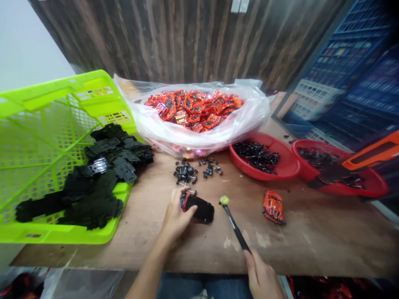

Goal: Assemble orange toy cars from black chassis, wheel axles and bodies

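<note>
My left hand [179, 211] grips a toy car [204, 211] that lies with its black underside up on the wooden table. An orange edge of the body shows by the fingers. In my right hand [261, 272] is a small hammer [234, 227], held by its black handle, its yellowish head just right of the car and apart from it. Beyond the left hand, black wheels on metal axles [186, 172] lie in a loose pile. To the right rests an orange toy car [273, 206], wheels not clearly visible.
A green crate [123, 216] with black car bases [106, 178] stands at left. At the back sits a plastic bag [249, 120] of orange car bodies [196, 110]. Two red bowls [288, 164] hold black parts; an orange-and-black tool [370, 153] lies across the right one.
</note>
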`<state>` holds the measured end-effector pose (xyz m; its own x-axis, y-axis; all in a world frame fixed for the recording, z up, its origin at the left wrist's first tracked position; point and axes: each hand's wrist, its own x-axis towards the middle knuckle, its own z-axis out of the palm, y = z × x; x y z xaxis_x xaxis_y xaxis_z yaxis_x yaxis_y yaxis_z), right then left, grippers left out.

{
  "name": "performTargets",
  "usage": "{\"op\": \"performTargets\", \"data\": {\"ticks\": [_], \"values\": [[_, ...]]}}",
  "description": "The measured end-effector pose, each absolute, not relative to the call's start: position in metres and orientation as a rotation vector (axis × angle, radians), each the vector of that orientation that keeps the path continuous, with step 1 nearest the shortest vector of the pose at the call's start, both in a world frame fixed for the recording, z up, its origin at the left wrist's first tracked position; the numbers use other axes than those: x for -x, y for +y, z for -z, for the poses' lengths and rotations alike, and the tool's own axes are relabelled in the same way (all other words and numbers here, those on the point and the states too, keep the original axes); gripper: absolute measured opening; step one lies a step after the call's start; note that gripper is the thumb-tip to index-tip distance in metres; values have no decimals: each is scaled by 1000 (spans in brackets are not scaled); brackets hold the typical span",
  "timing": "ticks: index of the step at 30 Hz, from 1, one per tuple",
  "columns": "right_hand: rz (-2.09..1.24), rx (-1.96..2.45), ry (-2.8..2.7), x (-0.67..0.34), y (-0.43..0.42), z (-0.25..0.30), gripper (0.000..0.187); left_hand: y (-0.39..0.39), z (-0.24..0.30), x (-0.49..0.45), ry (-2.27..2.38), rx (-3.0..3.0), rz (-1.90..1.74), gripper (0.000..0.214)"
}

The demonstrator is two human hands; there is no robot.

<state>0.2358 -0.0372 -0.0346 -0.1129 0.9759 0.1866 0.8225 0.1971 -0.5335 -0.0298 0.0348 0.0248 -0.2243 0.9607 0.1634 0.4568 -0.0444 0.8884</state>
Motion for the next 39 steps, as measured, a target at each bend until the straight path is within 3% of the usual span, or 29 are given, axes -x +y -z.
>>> {"op": "performTargets", "data": {"ticks": [3,6,11,17,20,23,26,28,30,32,36,39], "values": [[-327,1631,-2070,-214,0,3,34,28,-56,24,1466,-1799,-1279,58],[-487,1207,-2113,-187,32,-34,48,21,-77,12,1238,-2036,-1171,57],[-695,992,-2080,-173,49,-59,26,15,-71,3,1290,-2013,-1096,46],[-533,912,-2145,-171,35,-55,26,7,-59,-8,1328,-2025,-1073,52],[-433,902,-2149,-183,28,-64,29,5,-65,-7,1298,-2040,-1012,46],[-83,1065,-2037,-224,34,-70,28,8,-68,20,1626,-2046,-948,55],[316,1320,-1854,-282,60,-51,25,10,-61,75,2496,-1774,-718,40],[422,1404,-1786,-314,80,-25,25,10,-51,113,2969,-1554,-439,43],[429,1452,-1777,-334,95,1,26,9,-40,144,3087,-1484,-194,38],[407,1491,-1780,-340,102,17,28,9,-32,164,3080,-1547,-174,33],[314,1496,-1742,-305,104,12,28,9,-33,180,3032,-1757,-426,44],[-29,1373,-1919,-247,123,-3,21,8,-52,175,3010,-1766,-783,52]]}}
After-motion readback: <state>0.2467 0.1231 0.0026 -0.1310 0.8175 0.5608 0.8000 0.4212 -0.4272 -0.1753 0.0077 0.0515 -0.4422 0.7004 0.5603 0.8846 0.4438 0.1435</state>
